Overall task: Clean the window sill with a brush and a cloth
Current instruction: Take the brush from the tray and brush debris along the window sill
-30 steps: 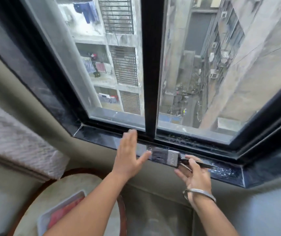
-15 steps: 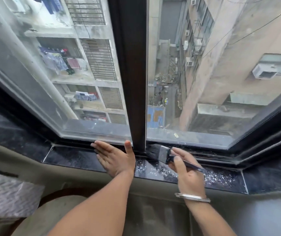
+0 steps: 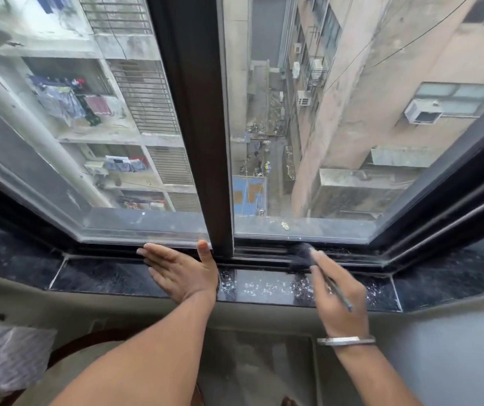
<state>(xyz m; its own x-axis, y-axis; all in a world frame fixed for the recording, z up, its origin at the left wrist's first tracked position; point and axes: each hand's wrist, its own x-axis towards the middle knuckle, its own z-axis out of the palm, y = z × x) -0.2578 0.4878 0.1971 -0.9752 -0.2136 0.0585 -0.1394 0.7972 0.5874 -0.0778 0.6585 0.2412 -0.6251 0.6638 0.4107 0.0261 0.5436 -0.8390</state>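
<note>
The window sill (image 3: 109, 278) is a black polished stone ledge under a black-framed window, speckled with white dust in its middle. My right hand (image 3: 337, 300) grips a paint brush (image 3: 302, 257) by its thin dark handle; the dark bristles rest on the window track just right of the centre post and look blurred. My left hand (image 3: 180, 269) lies flat on the sill, palm down, fingers spread toward the left, thumb against the base of the post. No cloth shows in view.
The black centre post (image 3: 196, 127) rises between two glass panes. Black side frames angle in at left and right. A grey patterned fabric (image 3: 3, 356) hangs at the lower left. Below the sill runs a beige wall, with a round brown-edged table (image 3: 68, 347) partly visible.
The brush has slid right along the track, from beside the centre post to further right. My left hand stays flat on the sill. The camera has moved closer to the window.
</note>
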